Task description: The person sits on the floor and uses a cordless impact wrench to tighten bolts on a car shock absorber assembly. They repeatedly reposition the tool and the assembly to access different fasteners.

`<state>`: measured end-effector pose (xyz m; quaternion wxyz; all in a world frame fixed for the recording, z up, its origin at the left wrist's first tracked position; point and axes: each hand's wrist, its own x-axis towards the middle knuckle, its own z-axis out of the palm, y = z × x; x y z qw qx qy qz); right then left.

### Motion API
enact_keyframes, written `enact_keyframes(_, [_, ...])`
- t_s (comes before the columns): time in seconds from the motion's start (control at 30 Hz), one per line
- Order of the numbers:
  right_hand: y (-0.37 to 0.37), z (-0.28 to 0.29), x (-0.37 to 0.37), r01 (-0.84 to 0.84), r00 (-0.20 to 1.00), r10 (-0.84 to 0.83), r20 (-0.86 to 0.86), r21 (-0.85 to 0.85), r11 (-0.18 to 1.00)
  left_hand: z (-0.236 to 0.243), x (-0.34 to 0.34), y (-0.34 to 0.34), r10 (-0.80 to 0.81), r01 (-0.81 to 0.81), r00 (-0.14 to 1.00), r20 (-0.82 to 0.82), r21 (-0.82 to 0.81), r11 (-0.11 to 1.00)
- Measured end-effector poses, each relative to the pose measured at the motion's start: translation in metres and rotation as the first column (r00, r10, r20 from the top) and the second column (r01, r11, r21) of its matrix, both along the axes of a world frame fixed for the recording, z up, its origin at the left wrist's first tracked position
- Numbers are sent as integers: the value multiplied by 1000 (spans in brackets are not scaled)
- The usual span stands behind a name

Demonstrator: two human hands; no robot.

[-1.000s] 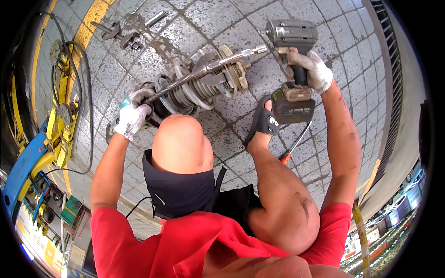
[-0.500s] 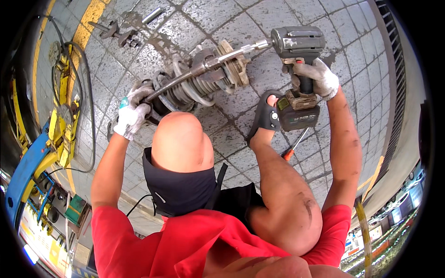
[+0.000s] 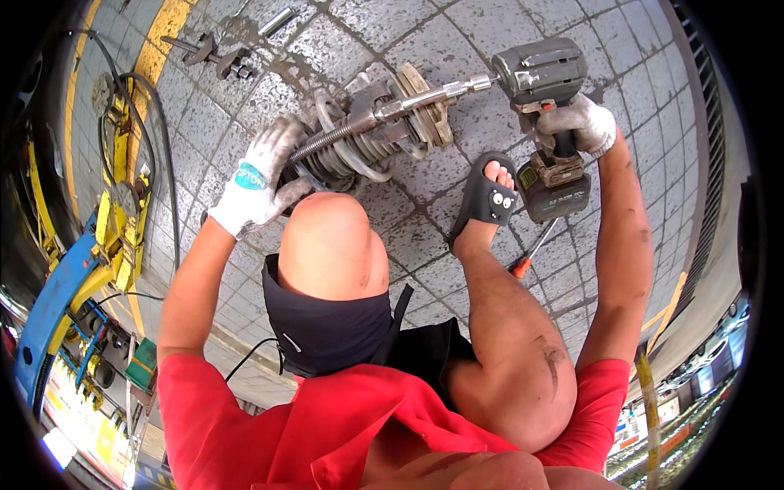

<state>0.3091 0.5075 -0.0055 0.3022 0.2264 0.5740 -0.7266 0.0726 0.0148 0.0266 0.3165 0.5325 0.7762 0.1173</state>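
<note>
A coil-spring strut assembly [image 3: 358,157] lies on the tiles beside my left knee, with a spring compressor's threaded rod [image 3: 328,140] along its upper side. My left hand [image 3: 258,184], in a white glove, wraps its fingers over the strut's left end; that end is partly hidden by the hand and knee. My gloved right hand [image 3: 576,128] grips a grey cordless impact driver [image 3: 539,69] by its handle, battery downward. The driver's nose meets the long silver socket [image 3: 467,87] at the rod's right end.
A yellow-and-blue lifting machine [image 3: 114,237] with hoses is at left. A second clamp piece [image 3: 214,62] and a metal tube [image 3: 278,20] lie at the top. An orange-handled screwdriver [image 3: 523,264] lies by my sandalled foot [image 3: 490,196]. A drain grate [image 3: 704,139] runs along the right.
The driver has moved up and right, and its nose has come onto the socket. My left hand has shifted up and right along the strut, its fingers now higher over the end.
</note>
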Motion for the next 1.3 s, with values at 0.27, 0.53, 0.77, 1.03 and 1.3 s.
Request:
enact_keyframes(0.27, [-4, 17, -12, 16, 992, -24, 125, 67, 998, -21, -10, 84, -185, 158, 976, 113, 213, 964])
enact_keyframes(0.53, [7, -11, 5, -55, 984, 78, -160, 145, 988, -28, -12, 83, -125, 80, 971, 202, 215, 973])
enact_keyframes(0.77, [1, -1, -6, 5, 997, -9, 74, 49, 999, -28, -14, 88, -119, 63, 963, 243, 228, 972])
enact_keyframes(1.03, [-27, 13, -16, 6, 994, -16, 106, 94, 996, -26, -7, 89, -162, 109, 975, 150, 311, 944])
enact_keyframes(1.3, [-21, 0, -3, -69, 992, 50, 119, 166, 984, 6, -7, 45, 348, -466, 763, 545, 91, 880])
